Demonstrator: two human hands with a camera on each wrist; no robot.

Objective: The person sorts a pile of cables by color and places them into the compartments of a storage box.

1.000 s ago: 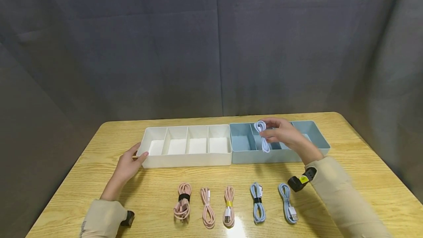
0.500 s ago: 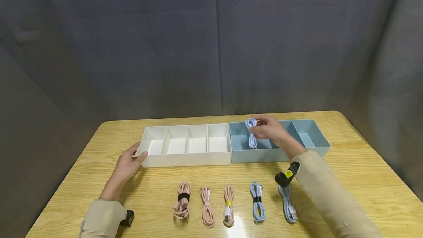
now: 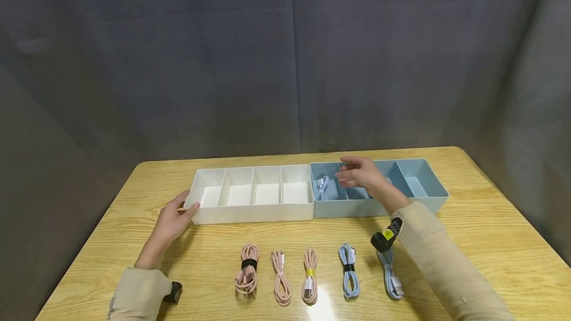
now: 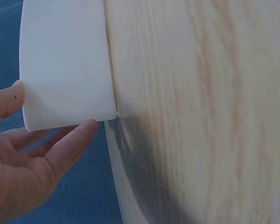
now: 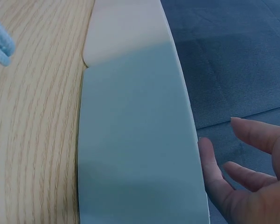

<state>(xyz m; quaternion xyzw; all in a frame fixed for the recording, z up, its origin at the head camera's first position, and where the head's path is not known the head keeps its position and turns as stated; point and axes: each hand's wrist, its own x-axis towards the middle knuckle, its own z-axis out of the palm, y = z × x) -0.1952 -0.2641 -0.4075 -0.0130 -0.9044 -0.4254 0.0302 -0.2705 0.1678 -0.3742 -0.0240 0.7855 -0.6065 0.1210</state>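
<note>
My left hand (image 3: 172, 219) grips the left end of a white divided storage box (image 3: 252, 215), thumb at the front corner and fingers along the end wall. In the left wrist view the fingers (image 4: 72, 147) lie against the box's end. My right hand (image 3: 362, 178) hovers with spread fingers over a blue divided storage box (image 3: 357, 208) and holds nothing. A coiled pale blue charging cable (image 3: 322, 187) lies in that box's leftmost compartment. From the right wrist, the hand (image 5: 256, 179) appears beyond the blue box's front wall (image 5: 137, 135).
Across the front of the wooden table (image 3: 202, 271) lie coiled cables: a pink one with a black strap (image 3: 247, 269), two more pink ones, a blue one with a black strap (image 3: 349, 271) and another blue one (image 3: 390, 276), partly behind the right wrist camera. A dark curtain hangs behind.
My right hand carried the pale blue cable left to the blue box's leftmost compartment and let go; the cable now lies inside. My left hand stays on the white box.
</note>
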